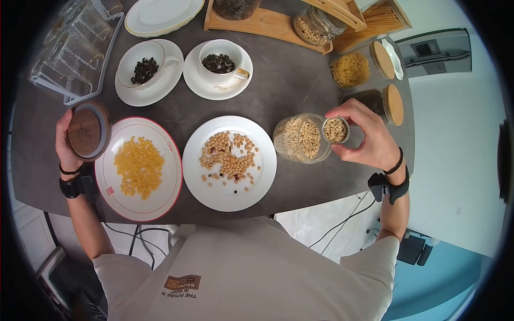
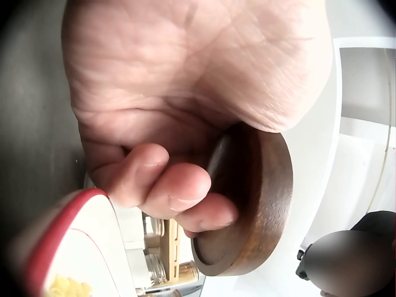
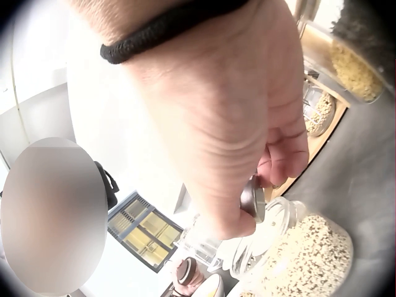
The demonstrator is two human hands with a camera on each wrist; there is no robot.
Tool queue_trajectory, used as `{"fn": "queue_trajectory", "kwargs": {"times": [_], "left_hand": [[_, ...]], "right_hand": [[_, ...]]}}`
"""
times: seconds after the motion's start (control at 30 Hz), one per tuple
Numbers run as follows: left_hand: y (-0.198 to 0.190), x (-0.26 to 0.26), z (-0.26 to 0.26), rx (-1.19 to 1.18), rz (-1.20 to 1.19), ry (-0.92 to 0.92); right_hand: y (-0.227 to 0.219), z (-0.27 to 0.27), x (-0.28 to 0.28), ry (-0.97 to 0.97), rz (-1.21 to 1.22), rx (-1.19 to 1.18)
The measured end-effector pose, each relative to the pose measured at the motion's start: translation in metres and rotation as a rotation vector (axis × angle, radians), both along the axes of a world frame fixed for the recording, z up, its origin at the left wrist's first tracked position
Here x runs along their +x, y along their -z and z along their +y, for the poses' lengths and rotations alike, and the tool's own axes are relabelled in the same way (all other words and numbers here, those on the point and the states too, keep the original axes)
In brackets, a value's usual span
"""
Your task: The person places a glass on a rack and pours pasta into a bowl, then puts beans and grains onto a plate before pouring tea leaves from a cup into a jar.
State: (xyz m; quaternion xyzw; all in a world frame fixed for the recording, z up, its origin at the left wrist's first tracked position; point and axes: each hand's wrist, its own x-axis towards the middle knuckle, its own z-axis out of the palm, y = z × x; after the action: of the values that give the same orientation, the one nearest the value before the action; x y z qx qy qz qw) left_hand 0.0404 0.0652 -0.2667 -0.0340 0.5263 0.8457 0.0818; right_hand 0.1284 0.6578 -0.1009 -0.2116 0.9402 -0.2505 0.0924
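Observation:
My left hand (image 1: 64,143) holds a round dark wooden lid (image 1: 85,132) by its edge, beside the rim of the red-edged plate (image 1: 174,182). In the left wrist view the fingers curl against the lid (image 2: 272,198). My right hand (image 1: 372,138) pinches a small round metal cup (image 1: 335,130) full of mixed grain between thumb and fingers. The cup is right at the mouth of a glass jar (image 1: 286,138) holding the same pale and dark grain. In the right wrist view the jar (image 3: 312,253) is below the hand, and the cup (image 3: 252,199) shows side-on.
Yellow pasta lies on the red-edged plate; a white plate (image 1: 230,200) holds beans. Behind are two cups (image 1: 209,75) (image 1: 126,69) with dark leaves on saucers. A glass rack (image 1: 107,69) stands left; wooden-lidded jars (image 1: 377,59) (image 1: 393,104) lie right; a wooden shelf (image 1: 267,24) stands behind.

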Motion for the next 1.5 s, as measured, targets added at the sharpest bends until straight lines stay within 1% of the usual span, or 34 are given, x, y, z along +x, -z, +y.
{"fn": "queue_trajectory", "kwargs": {"times": [0.1, 0.27, 0.33, 0.43, 0.53, 0.63, 0.73, 0.87, 0.93, 1.03, 1.13, 1.27, 1.4, 1.5], "left_hand": [[0.008, -0.003, -0.010, -0.008, 0.007, -0.015], [0.001, -0.002, -0.004, 0.002, 0.004, 0.010], [0.001, -0.001, -0.002, -0.004, 0.004, -0.014], [0.006, -0.003, -0.006, -0.008, 0.005, -0.033], [0.008, -0.004, -0.009, -0.007, 0.006, -0.023], [0.005, -0.002, -0.006, -0.015, 0.012, -0.018], [0.005, -0.002, -0.005, -0.022, 0.014, -0.030], [0.008, -0.003, -0.007, -0.035, 0.012, -0.076], [0.009, -0.003, -0.009, -0.015, 0.007, -0.042], [0.005, -0.003, -0.005, -0.009, 0.014, 0.001], [0.001, -0.002, 0.000, -0.016, 0.006, 0.009], [0.001, -0.002, 0.000, -0.031, 0.005, -0.018], [0.000, 0.000, 0.002, -0.014, 0.007, -0.022], [-0.006, 0.001, 0.008, -0.010, 0.008, 0.001]], "right_hand": [[-0.003, -0.007, 0.001, -0.024, 0.021, 0.044], [-0.006, -0.015, 0.003, -0.044, 0.002, 0.110], [-0.007, -0.018, 0.005, -0.056, -0.011, 0.135], [-0.007, -0.024, 0.008, -0.084, 0.066, 0.203], [-0.007, -0.026, 0.010, -0.099, 0.094, 0.262], [-0.007, -0.025, 0.011, -0.084, 0.079, 0.268], [-0.002, -0.021, 0.011, -0.080, 0.084, 0.198], [-0.006, -0.018, 0.006, -0.025, -0.004, 0.073], [-0.006, -0.010, 0.002, 0.006, -0.032, 0.038], [0.015, 0.004, -0.001, 0.204, -0.088, -0.262], [0.040, 0.014, -0.013, 0.362, -0.107, -0.439], [0.072, 0.028, -0.036, 0.481, -0.185, -0.440], [0.102, 0.040, -0.056, 0.517, -0.062, -0.279], [0.117, 0.041, -0.065, 0.514, 0.078, -0.174]]}}
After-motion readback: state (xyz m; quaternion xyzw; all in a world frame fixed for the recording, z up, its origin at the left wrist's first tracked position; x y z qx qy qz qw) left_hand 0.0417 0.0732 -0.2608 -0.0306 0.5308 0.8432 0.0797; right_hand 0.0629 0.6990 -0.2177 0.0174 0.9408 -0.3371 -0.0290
